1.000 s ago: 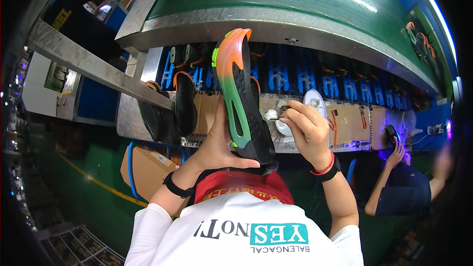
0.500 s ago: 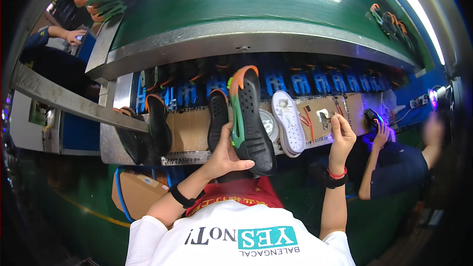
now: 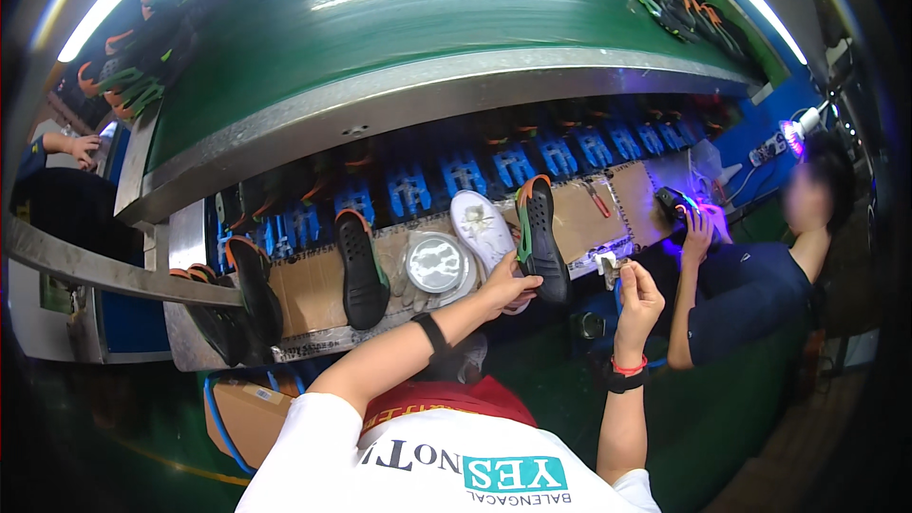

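My left hand (image 3: 508,287) is closed around the lower part of a black shoe sole (image 3: 541,245) with orange and green trim. The sole is held upright at the bench's near edge, just right of a white sole (image 3: 480,225). My right hand (image 3: 638,299) pinches a small crumpled whitish-grey scrap (image 3: 609,268), apart from the sole; whether it is cloth or paper I cannot tell. Left of the white sole stands a round, clear-lidded tub (image 3: 436,263). Beyond it lies another black sole (image 3: 361,271) with holes and a coloured edge.
Cardboard covers the bench (image 3: 304,296), where red-handled tweezers (image 3: 597,199) lie. Blue holders (image 3: 408,192) line the back, under a green conveyor (image 3: 427,24). More soles (image 3: 249,290) stand by a metal bar at left. A co-worker (image 3: 746,294) sits close on the right.
My left hand has lowered the sole and moved it right, past the white sole. The scrap in my right hand has come down toward the bench's near edge. The whole view has shifted.
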Available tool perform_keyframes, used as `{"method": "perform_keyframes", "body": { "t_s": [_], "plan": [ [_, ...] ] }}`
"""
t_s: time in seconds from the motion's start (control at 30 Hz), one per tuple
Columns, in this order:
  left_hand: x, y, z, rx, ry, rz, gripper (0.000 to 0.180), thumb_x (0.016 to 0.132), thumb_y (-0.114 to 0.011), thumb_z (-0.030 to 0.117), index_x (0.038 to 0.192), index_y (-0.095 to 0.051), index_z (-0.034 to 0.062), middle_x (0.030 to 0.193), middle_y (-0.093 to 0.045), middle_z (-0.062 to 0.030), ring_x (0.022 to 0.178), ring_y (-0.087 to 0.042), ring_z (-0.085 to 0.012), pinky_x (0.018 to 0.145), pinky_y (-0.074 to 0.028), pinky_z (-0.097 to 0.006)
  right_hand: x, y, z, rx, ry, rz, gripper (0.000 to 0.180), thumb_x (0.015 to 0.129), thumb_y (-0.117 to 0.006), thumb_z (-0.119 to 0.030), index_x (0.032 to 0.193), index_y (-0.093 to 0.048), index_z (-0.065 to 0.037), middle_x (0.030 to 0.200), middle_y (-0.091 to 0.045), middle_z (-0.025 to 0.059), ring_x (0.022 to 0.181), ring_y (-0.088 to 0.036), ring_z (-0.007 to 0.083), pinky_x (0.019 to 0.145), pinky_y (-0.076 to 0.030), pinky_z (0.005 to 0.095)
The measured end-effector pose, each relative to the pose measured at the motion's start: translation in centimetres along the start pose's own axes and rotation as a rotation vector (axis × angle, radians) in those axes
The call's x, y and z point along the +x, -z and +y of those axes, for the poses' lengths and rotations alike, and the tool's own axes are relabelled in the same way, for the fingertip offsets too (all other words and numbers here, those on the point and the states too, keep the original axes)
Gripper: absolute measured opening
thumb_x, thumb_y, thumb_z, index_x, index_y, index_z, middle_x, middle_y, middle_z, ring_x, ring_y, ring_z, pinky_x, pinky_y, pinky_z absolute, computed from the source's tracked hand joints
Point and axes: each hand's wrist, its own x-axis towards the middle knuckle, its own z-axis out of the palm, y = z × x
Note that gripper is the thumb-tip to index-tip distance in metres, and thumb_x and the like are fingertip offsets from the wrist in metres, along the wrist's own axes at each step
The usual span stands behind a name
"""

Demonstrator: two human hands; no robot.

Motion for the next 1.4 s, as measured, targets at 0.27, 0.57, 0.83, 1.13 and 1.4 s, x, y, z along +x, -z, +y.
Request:
{"method": "perform_keyframes", "body": {
  "t_s": [0.27,0.57,0.83,1.13,1.4],
  "plan": [
    [8.1,-3.3,-2.3,0.627,-0.093,0.276,0.072,0.066,-0.074,0.010,0.124,-0.033,-0.0059,0.103,-0.059,-0.0278,0.097,-0.059,-0.0410,0.085,-0.047,-0.043,-0.3,1.5,1.9,0.002,-0.091,-0.037,0.017,0.087,-0.063,-0.010,0.096,-0.066,0.004,0.082,-0.063,0.0009,0.075,-0.055,0.0063,0.069,-0.044,0.0197],
    [7.3,-4.7,-3.6,0.746,-0.089,0.372,0.073,0.072,-0.059,0.001,0.131,-0.019,-0.0139,0.104,-0.055,-0.0340,0.100,-0.057,-0.0436,0.086,-0.047,-0.044,0.3,-1.2,1.7,0.028,-0.088,-0.137,0.014,0.087,-0.063,-0.010,0.095,-0.066,0.002,0.075,-0.056,-0.0062,0.059,-0.039,-0.0007,0.049,-0.026,0.0152],
    [8.4,-3.4,-4.0,0.617,0.023,0.314,0.039,0.076,-0.056,0.004,0.109,-0.042,-0.0105,0.100,-0.059,-0.0310,0.097,-0.059,-0.0417,0.084,-0.047,-0.044,1.1,-2.0,1.1,0.010,-0.021,-0.139,0.017,0.088,-0.062,-0.013,0.096,-0.066,0.001,0.062,-0.047,-0.0073,0.052,-0.033,0.0013,0.046,-0.022,0.0187],
    [12.5,-3.1,-6.3,0.434,-0.035,0.377,0.039,0.075,-0.069,0.028,0.085,-0.062,-0.0089,0.083,-0.064,-0.0254,0.080,-0.064,-0.0363,0.071,-0.050,-0.042,0.5,1.0,2.5,0.022,-0.118,-0.081,0.015,0.087,-0.063,-0.012,0.094,-0.066,0.002,0.072,-0.055,-0.0066,0.059,-0.039,-0.0002,0.050,-0.026,0.0157],
    [11.8,-5.3,-3.7,0.094,0.074,0.368,0.033,0.081,-0.067,0.024,0.097,-0.057,-0.0022,0.095,-0.062,-0.0119,0.077,-0.062,-0.0217,0.056,-0.054,-0.034,0.1,4.1,4.0,0.005,-0.189,0.026,0.014,0.087,-0.064,-0.013,0.093,-0.068,0.000,0.067,-0.051,-0.0087,0.054,-0.034,-0.0002,0.047,-0.023,0.0181]
  ]
}}
